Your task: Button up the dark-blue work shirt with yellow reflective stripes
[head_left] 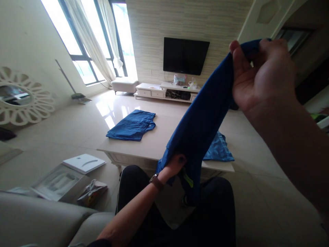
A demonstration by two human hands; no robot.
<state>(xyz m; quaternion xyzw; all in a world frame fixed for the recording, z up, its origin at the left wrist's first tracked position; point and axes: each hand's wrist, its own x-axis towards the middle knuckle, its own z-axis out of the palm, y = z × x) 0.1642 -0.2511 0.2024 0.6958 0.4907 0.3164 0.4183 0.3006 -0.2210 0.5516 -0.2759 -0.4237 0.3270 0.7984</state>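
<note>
A blue garment (200, 120) stretches diagonally between my two hands above my lap. My right hand (259, 75) is raised high at the upper right, fingers pinched over the garment's top edge. My left hand (174, 163), with a watch on the wrist, grips the lower end just in front of the table edge. A folded blue garment (132, 125) lies flat on the low pale coffee table (159, 140). Another blue garment (218, 149) lies bunched on the table's right side, partly hidden behind the held one.
I sit on a light sofa (38, 219) in dark trousers. On the floor at left lie a white box (83, 163), a flat carton (58, 181) and a crumpled bag (91, 193). Beyond the table stand a TV cabinet (164, 92), a wall TV (185, 55) and tall windows.
</note>
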